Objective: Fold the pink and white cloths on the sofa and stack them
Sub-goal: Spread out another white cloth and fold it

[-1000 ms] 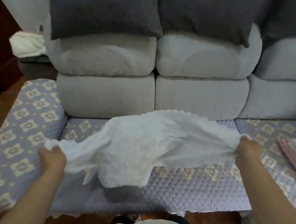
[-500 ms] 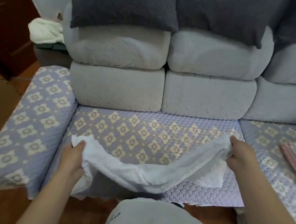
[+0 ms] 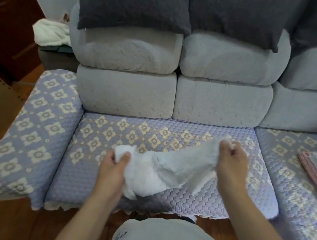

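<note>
Both forearms extend forward, well apart. The left hand (image 3: 114,165) and the right hand (image 3: 229,161) each have fingers curled, gripping one end of the white cloth (image 3: 169,167).

Head view, facing down, sofa (image 3: 162,157) close

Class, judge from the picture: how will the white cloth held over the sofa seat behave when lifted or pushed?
The white cloth is probably floppy: it sags and bunches between the left hand and right hand. Likely light. Pushed, it would probably crumple rather than slide.
</note>
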The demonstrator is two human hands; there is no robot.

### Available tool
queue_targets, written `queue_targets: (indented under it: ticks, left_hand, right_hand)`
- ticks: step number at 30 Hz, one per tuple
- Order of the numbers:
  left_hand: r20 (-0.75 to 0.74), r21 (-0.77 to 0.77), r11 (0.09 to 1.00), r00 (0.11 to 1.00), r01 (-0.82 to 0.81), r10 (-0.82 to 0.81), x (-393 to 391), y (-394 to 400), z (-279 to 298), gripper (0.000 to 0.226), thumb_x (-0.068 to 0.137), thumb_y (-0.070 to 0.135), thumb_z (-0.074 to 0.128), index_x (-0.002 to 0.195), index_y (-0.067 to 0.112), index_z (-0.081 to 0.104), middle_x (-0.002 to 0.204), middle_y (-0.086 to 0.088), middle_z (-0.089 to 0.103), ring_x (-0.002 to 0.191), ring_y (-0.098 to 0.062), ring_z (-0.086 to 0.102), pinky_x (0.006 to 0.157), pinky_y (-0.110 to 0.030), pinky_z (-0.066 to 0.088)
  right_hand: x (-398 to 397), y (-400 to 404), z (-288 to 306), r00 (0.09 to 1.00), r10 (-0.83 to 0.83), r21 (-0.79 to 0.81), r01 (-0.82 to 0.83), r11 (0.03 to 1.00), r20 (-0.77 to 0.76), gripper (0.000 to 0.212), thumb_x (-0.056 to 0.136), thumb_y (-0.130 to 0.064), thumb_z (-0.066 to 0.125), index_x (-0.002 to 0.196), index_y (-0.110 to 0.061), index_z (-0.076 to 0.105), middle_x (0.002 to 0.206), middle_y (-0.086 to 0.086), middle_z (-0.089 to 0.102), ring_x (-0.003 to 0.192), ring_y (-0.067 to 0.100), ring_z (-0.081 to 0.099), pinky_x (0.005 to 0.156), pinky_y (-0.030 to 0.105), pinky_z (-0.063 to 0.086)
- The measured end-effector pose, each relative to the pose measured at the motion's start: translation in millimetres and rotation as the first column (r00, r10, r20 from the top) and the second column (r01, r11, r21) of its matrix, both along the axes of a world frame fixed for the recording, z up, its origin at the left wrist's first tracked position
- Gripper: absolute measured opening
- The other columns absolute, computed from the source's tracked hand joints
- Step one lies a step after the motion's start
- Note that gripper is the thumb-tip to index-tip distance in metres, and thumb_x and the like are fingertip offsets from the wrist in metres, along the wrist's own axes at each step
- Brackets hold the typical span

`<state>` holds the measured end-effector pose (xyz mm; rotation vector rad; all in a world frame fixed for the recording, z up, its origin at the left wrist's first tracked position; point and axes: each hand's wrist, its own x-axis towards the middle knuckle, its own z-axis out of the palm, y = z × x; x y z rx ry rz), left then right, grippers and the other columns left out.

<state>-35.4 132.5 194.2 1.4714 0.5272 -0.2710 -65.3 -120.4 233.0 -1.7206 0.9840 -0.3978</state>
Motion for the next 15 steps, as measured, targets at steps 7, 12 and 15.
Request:
queue_targets:
  ticks: [7, 12, 15]
  left_hand:
    - [-0.021, 0.014, 0.966, 0.966, 0.258, -0.257, -35.0, -51.3, 15.2, 0.009, 0.096, 0.018, 0.065, 0.102, 0.016, 0.072, 0.088, -0.003, 0.078, 0.083, -0.02, 0.076, 0.082, -0.045, 0.061]
    - [-0.058, 0.07, 0.963, 0.965, 0.26, -0.257, -39.7, -47.9, 11.2, 0.033, 0.097, 0.036, 0.061, 0.091, 0.006, 0.072, 0.089, -0.021, 0.072, 0.089, -0.038, 0.071, 0.079, -0.053, 0.06]
    - [-0.124, -0.128, 0.967, 0.963, 0.222, -0.238, -42.4, -46.8, 10.1, 0.028, 0.099, 0.028, 0.061, 0.096, 0.005, 0.077, 0.094, -0.015, 0.077, 0.094, -0.028, 0.075, 0.089, -0.047, 0.059]
  right_hand:
    - [-23.8, 92.8, -19.2, 0.919, 0.393, 0.038, -0.394, 0.918, 0.036, 0.012, 0.091, -0.014, 0.07, 0.082, -0.02, 0.065, 0.077, -0.006, 0.065, 0.066, 0.004, 0.059, 0.058, 0.014, 0.046]
    - [-27.3, 85.1, -25.3, 0.948, 0.314, -0.097, -0.309, 0.946, 0.044, 0.023, 0.087, -0.016, 0.075, 0.071, -0.017, 0.058, 0.069, -0.001, 0.058, 0.062, 0.008, 0.05, 0.056, 0.013, 0.039]
    - [-31.3, 88.9, -26.6, 0.947, 0.319, -0.152, -0.309, 0.939, 0.047, 0.027, 0.088, -0.018, 0.075, 0.068, -0.02, 0.056, 0.065, -0.003, 0.056, 0.062, 0.011, 0.051, 0.056, 0.014, 0.04]
